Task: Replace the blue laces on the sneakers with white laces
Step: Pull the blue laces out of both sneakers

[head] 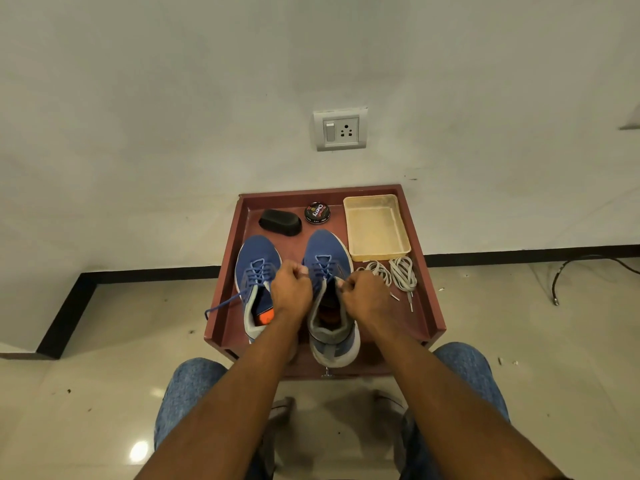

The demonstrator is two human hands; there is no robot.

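Observation:
Two blue sneakers stand toes-away on a reddish-brown tray table. The left sneaker still carries its blue lace, one end trailing off the tray's left edge. Over the right sneaker, my left hand and my right hand are both curled, each pinching the blue lace near the top eyelets. Two white laces lie coiled on the tray just right of that shoe.
At the tray's back sit a black shoe brush, a round polish tin and a cream plastic tray. A wall with a socket is right behind. My knees in jeans flank the table's near edge.

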